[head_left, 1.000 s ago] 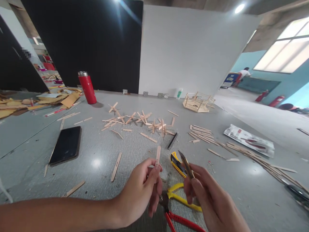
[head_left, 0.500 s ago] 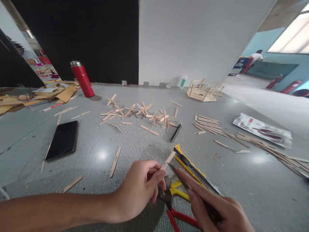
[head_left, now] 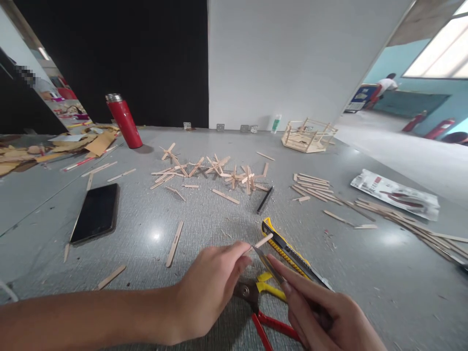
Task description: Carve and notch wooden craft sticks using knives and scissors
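Note:
My left hand (head_left: 210, 287) pinches a short wooden craft stick (head_left: 263, 240) that points right and away from me. My right hand (head_left: 325, 314) grips a thin bare knife blade (head_left: 268, 264), with its tip touching the stick near my left fingertips. Under both hands lie pliers (head_left: 261, 304) with one yellow and one red handle. A yellow and black utility knife (head_left: 288, 251) rests on the grey table (head_left: 204, 214) just beyond the blade.
Several loose and crossed sticks (head_left: 215, 173) lie mid-table, with more (head_left: 314, 187) at the right. A black phone (head_left: 95, 212), red flask (head_left: 124, 121), black pen (head_left: 264, 200), stick-built frame (head_left: 307, 136), printed packet (head_left: 395, 194) and cardboard scraps (head_left: 54, 148) are around. A person (head_left: 383, 85) stands far right.
My hands have dropped toward the table. The stick has swung from upright to nearly flat, and the blade has come down from pointing up to meet it.

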